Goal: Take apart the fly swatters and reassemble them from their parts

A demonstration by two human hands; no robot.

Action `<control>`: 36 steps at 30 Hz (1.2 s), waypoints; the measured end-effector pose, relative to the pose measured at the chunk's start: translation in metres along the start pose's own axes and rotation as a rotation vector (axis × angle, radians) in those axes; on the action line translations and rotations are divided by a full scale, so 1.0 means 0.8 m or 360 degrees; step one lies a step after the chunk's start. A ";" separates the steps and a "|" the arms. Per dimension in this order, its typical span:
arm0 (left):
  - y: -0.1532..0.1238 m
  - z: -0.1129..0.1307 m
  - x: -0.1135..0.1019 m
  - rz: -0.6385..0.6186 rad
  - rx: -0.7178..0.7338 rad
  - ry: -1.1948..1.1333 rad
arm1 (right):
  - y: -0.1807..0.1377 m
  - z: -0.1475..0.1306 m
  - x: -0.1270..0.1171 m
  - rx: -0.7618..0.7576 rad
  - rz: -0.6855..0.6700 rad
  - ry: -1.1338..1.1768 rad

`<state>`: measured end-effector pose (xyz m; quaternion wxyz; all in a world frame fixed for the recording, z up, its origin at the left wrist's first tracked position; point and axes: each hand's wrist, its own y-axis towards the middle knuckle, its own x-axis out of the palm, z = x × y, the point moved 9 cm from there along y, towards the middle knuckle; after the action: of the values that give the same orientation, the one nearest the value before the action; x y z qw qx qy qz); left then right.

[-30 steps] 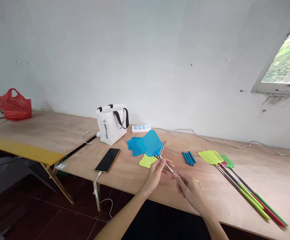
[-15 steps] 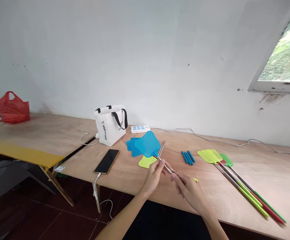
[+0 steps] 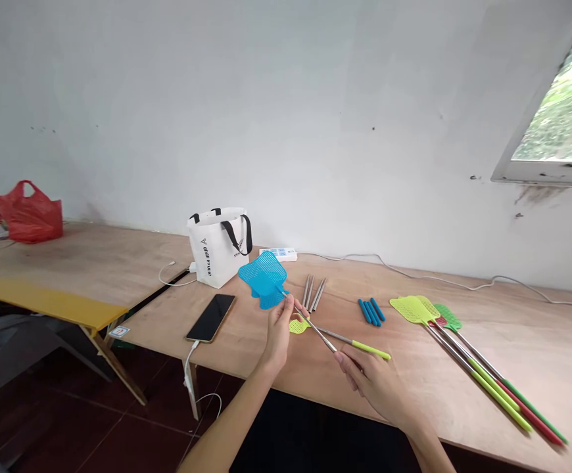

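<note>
A blue fly swatter [image 3: 261, 268] with a thin metal rod is held above the table, its head to the upper left. My left hand [image 3: 281, 332] pinches the rod just below the blue head. Lower on the rod, near its end, my right hand [image 3: 367, 378] grips it. Beneath the rod lies a yellow-green fly swatter with a yellow-green grip [image 3: 371, 349], its head partly hidden by my left hand. Loose blue swatter heads [image 3: 271, 301] lie behind the held one. Several metal rods [image 3: 317, 294] and several blue handle grips [image 3: 371, 311] rest further back.
Finished-looking swatters in yellow-green, red and green [image 3: 493, 381] lie at right. On the left are a phone [image 3: 211, 318] on a charging cable, a white bag [image 3: 219, 253] and a power strip [image 3: 286, 255]. A red plastic bag [image 3: 32, 213] stands on the far-left table.
My left hand has moved left and the blue head has swung left with it. More of the rod now shows between my hands, and the metal rods behind are uncovered.
</note>
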<state>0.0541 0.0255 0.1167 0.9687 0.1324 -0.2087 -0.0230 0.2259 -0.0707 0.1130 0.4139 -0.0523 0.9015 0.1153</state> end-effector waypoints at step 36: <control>0.048 0.101 -0.155 0.0572 0.0353 -0.0452 | -0.061 0.201 -0.122 0.0406 0.0032 0.0118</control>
<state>-0.0922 0.0547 0.1481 0.8977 0.1941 -0.3642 0.1542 0.4169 -0.0779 0.0780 0.3825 0.0056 0.9239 0.0019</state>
